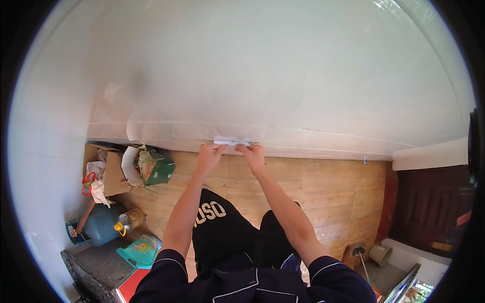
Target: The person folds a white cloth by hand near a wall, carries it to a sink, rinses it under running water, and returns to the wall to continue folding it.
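Note:
A small white folded cloth or wipe (231,141) is stretched level between my two hands, in front of a glossy pale wall (273,75). My left hand (210,154) pinches its left end between thumb and fingers. At the other end, my right hand (254,156) grips it the same way, with the thumb turned inward. Both arms reach forward at low height above the wood-look floor (322,181). Whether the cloth touches the wall cannot be told.
Along the left wall stand a cardboard box (115,176) with bags and a green carton (163,166) of vegetables. Behind them are a blue water jug (102,223), an oil bottle (130,219) and a teal package (142,250). A broom (358,250), a bin (380,255) and a dark door (428,208) are right.

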`<control>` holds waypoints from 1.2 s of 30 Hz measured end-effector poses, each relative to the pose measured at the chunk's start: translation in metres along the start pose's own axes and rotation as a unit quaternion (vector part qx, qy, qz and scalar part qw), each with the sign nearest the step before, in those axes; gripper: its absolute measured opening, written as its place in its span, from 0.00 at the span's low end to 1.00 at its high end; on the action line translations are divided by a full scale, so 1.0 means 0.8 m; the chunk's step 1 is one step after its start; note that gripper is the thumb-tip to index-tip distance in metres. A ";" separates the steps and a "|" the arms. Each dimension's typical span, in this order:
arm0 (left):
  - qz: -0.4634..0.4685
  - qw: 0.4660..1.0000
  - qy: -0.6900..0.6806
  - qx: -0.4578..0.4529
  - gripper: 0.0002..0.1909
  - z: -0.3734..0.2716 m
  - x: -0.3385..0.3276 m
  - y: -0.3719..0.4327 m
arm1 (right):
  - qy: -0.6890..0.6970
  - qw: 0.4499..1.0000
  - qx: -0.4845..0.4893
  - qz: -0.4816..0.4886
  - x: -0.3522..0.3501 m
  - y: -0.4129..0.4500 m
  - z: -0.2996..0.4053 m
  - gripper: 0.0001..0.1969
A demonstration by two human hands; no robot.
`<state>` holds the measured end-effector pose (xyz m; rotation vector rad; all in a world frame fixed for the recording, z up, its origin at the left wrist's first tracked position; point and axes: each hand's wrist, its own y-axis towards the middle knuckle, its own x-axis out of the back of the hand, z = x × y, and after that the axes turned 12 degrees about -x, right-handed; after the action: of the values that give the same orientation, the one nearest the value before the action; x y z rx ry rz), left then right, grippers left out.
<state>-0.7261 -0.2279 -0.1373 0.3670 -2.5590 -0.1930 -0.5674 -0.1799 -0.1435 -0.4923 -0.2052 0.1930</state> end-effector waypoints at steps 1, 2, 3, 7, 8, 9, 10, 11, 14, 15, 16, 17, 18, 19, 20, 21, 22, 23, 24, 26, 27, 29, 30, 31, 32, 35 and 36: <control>-0.002 1.000 -0.003 -0.001 0.13 0.001 0.000 0.000 | 0.014 1.000 -0.006 0.008 -0.001 -0.001 0.000 0.10; -0.005 1.000 0.010 -0.028 0.14 0.002 0.001 0.000 | 0.011 1.000 -0.003 0.007 -0.001 -0.002 0.000 0.10; -0.008 0.998 0.024 -0.052 0.15 -0.006 0.006 0.002 | 0.007 1.000 0.001 0.001 0.000 -0.010 0.009 0.10; -0.015 0.999 0.000 -0.033 0.15 -0.057 0.044 0.014 | 0.030 0.998 0.052 0.007 0.010 -0.050 0.074 0.09; -0.023 0.999 -0.003 -0.048 0.15 -0.083 0.059 0.020 | 0.029 0.998 0.051 0.009 0.012 -0.065 0.100 0.09; -0.031 0.998 -0.006 -0.060 0.15 -0.106 0.072 0.024 | 0.049 0.997 0.054 0.017 0.015 -0.082 0.125 0.09; -0.031 0.998 -0.004 -0.058 0.15 -0.126 0.083 0.028 | 0.069 0.996 0.058 0.023 0.016 -0.093 0.142 0.08; -0.036 0.998 0.004 -0.060 0.15 -0.144 0.092 0.032 | 0.070 0.996 0.055 0.025 0.017 -0.099 0.152 0.08; -0.045 0.997 0.007 -0.055 0.14 -0.165 0.101 0.032 | 0.108 0.993 0.048 0.032 0.019 -0.107 0.161 0.08; -0.047 0.997 0.003 -0.053 0.13 -0.167 0.101 0.032 | 0.108 0.993 0.047 0.032 0.018 -0.105 0.158 0.08; -0.047 0.998 0.002 -0.050 0.13 -0.167 0.099 0.033 | 0.108 0.993 0.045 0.031 0.018 -0.103 0.155 0.08; -0.058 0.997 -0.018 -0.056 0.13 -0.167 0.097 0.033 | 0.106 0.993 0.042 0.031 0.018 -0.099 0.152 0.08; -0.066 0.996 -0.036 -0.057 0.12 -0.163 0.095 0.029 | 0.095 0.994 0.030 0.037 0.017 -0.095 0.144 0.08; -0.068 0.996 -0.034 -0.054 0.12 -0.145 0.091 0.025 | 0.085 0.995 0.024 0.046 0.014 -0.091 0.139 0.08; -0.041 0.998 -0.032 -0.027 0.13 -0.111 0.082 0.018 | 0.085 0.995 0.022 0.050 0.010 -0.084 0.124 0.08; -0.013 0.999 -0.032 -0.002 0.14 -0.083 0.073 0.015 | 0.040 0.998 -0.013 0.041 0.006 -0.071 0.101 0.09; -0.013 0.999 -0.034 -0.009 0.14 -0.068 0.066 0.017 | -0.004 0.999 -0.043 0.028 0.003 -0.053 0.082 0.09; 0.005 1.000 -0.014 -0.005 0.15 -0.056 0.060 0.018 | -0.004 0.999 -0.036 0.025 -0.001 -0.034 0.063 0.09; 0.026 1.000 0.006 0.007 0.17 -0.041 0.054 0.010 | 0.013 0.999 -0.037 0.035 -0.008 -0.021 0.039 0.10; 0.039 0.999 0.017 0.018 0.18 0.000 0.041 0.003 | 0.030 0.998 -0.034 0.043 -0.023 -0.008 0.012 0.10; 0.053 0.998 0.031 0.032 0.19 0.021 0.038 0.001 | 0.045 0.997 -0.042 0.038 -0.035 -0.002 -0.002 0.11; 0.059 0.997 0.024 0.051 0.19 0.028 0.034 0.002 | 0.061 0.997 -0.046 0.024 -0.045 0.006 -0.018 0.11; 0.063 0.995 0.019 0.077 0.19 0.034 0.033 -0.001 | 0.060 0.997 -0.049 0.010 -0.052 0.012 -0.030 0.11; 0.064 0.995 0.015 0.074 0.19 0.044 0.025 -0.004 | 0.059 0.997 -0.048 -0.006 -0.053 0.012 -0.029 0.11; 0.050 0.986 -0.072 0.143 0.17 0.056 0.014 -0.007 | 0.058 0.997 -0.045 -0.011 -0.055 0.009 -0.029 0.11; 0.021 0.895 -0.356 0.269 0.13 0.022 -0.005 -0.009 | 0.041 0.994 -0.064 -0.081 -0.044 -0.005 -0.025 0.10; -0.010 0.786 -0.527 0.323 0.12 0.002 -0.003 -0.013 | 0.066 0.992 -0.055 -0.095 -0.044 -0.016 -0.019 0.09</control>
<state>-0.7228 -0.2371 -0.1420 0.6745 -3.6902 0.7108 -0.5959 -0.2059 -0.1557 -0.5898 -0.1320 -0.0376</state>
